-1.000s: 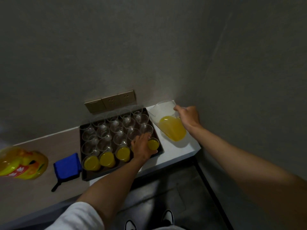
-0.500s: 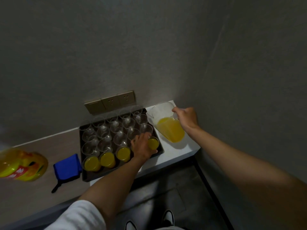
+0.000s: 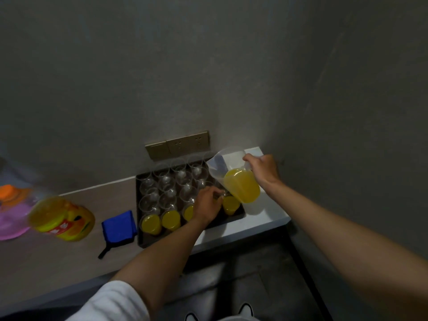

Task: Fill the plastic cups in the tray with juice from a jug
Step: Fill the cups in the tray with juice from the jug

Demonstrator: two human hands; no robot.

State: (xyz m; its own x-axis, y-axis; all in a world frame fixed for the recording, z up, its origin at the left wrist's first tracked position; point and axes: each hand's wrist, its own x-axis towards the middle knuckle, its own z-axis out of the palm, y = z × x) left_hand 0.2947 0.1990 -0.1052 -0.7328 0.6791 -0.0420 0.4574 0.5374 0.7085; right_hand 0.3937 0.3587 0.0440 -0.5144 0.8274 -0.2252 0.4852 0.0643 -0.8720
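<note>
Over tray [image 3: 240, 214], right hand [image 3: 262, 169] gripping jug [image 3: 238, 181], left hand [image 3: 206, 205] curled, hiding a cup, grasp unclear

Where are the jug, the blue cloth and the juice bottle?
jug [image 3: 242, 188]: head view, juice-filled lower body.
blue cloth [image 3: 118, 225]: head view, middle of the fold.
juice bottle [image 3: 62, 218]: head view, labelled side.

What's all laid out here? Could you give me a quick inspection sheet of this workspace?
Surface: pale counter in a wall corner.
Job's things: dark tray of clear plastic cups; near row holds juice. Jug tilted, part full.
Clutter: blue cloth, juice bottle, pink plate.
Grips: right hand holds the jug; left hand pinches a cup.
Cables: nothing seen.
Surroundings: grey walls, wall sockets, dark floor.
</note>
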